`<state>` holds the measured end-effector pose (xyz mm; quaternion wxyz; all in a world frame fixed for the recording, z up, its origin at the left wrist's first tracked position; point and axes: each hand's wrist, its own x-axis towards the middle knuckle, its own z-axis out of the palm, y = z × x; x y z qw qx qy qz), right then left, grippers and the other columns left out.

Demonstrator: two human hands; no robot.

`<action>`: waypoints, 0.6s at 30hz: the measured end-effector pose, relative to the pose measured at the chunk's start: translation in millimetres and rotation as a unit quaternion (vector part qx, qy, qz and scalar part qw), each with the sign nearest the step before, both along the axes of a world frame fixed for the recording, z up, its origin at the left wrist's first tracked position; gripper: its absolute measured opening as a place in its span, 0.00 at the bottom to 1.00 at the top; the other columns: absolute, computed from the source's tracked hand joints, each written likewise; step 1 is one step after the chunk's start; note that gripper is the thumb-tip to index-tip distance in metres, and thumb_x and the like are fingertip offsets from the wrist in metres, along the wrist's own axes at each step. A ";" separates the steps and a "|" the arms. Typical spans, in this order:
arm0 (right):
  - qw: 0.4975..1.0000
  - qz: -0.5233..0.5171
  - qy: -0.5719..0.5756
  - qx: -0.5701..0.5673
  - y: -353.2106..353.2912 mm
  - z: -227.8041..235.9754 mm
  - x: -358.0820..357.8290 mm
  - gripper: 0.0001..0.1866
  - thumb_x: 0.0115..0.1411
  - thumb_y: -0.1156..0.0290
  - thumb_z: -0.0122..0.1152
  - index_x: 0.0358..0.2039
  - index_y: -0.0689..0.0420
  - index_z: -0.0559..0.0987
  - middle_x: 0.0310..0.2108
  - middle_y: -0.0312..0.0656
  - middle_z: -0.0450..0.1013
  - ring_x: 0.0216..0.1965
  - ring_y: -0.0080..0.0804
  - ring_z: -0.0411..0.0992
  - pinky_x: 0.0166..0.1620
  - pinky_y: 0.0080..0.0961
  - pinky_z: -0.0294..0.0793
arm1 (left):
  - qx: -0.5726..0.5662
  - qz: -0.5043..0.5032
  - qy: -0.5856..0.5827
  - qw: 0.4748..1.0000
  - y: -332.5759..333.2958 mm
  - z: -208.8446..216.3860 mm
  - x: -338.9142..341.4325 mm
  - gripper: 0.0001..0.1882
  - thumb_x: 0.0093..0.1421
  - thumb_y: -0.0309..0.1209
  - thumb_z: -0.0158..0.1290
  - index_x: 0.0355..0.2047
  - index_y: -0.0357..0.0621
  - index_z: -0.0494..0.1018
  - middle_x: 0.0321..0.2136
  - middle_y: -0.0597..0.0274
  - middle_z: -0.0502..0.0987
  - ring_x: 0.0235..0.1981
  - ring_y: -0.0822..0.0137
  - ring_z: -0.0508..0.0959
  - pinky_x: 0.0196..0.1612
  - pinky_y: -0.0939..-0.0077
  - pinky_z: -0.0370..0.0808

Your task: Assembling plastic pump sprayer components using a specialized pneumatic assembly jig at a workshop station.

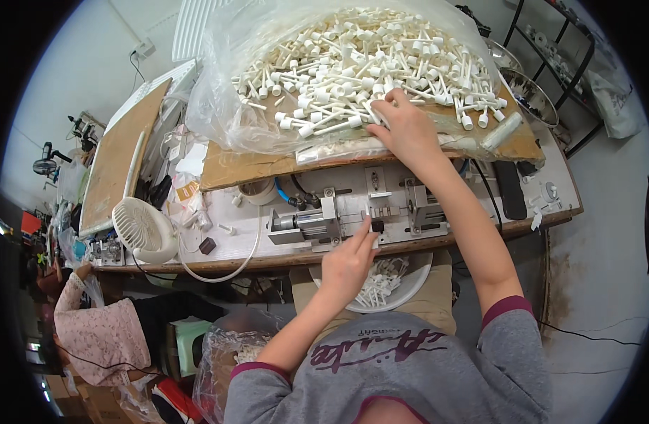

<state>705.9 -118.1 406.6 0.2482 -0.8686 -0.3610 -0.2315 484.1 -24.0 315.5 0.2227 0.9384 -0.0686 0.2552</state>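
Observation:
My left hand [347, 268] is at the middle of a metal clamping fixture [317, 222] on the bench, fingers together by a small black block [377, 226]. A white tip shows at those fingertips; the rest of the piece is hidden. Farther up, my right hand [409, 131] reaches over the near edge of a heap of white plastic stemmed caps [367, 60]. Its thumb and forefinger close around one white piece [378, 115]. The heap lies on clear plastic sheeting [218, 106] over a cardboard sheet [233, 166].
A bowl [425, 279] of white pieces sits on my lap below the bench edge. Left of the fixture stand a white fan [142, 230] and a curved white tube [257, 240]. A black phone-like slab [509, 191] lies right. Another person [105, 336] is at lower left.

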 end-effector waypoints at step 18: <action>0.733 0.267 0.583 0.225 -82.8 23.2 -39.0 0.15 0.56 0.75 0.67 0.42 0.64 0.74 0.28 0.40 0.79 0.25 0.21 0.77 0.31 0.16 0.76 | -0.557 -0.104 0.090 0.819 3.3 48.8 18.7 0.25 0.58 0.19 0.60 0.58 0.38 0.72 0.54 0.52 0.76 0.40 0.66 0.82 0.40 0.73 0.81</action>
